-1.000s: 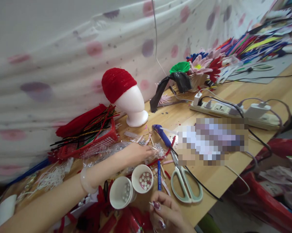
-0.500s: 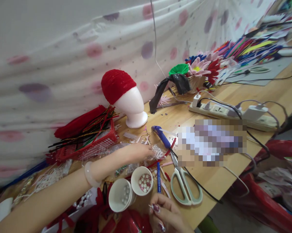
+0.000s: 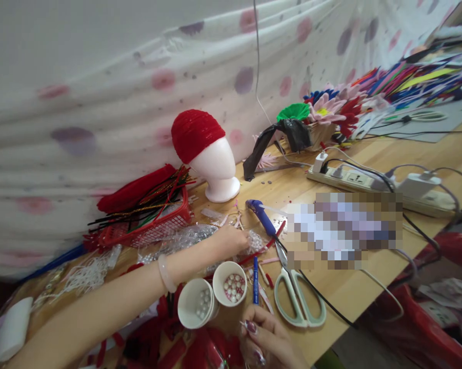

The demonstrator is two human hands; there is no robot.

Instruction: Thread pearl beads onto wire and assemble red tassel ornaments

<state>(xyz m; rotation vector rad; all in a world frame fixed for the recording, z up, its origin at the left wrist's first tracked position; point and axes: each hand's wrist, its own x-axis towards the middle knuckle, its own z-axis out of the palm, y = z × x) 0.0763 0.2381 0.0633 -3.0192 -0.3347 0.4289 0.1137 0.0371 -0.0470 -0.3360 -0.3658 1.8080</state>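
Note:
My left hand reaches across the table, fingers curled down and bunched at a clear plastic bag of white pearl beads. Whatever is in those fingertips is hidden. Low in the view, my right hand is closed in a pinch, with a small pale tip showing between thumb and finger; its kind is too small to make out. Between the hands stand a paper cup of pink and white beads and another cup of white beads. A blue pen lies just above my right hand.
Scissors and a blue glue gun with its black cord lie to the right. Behind are a white foam head in a red cap, a red basket of craft stems and a power strip.
The camera view has shifted slightly, moving the scene to the right. My left hand stays by the bead bag, its fingers more bunched. My right hand keeps its pinch.

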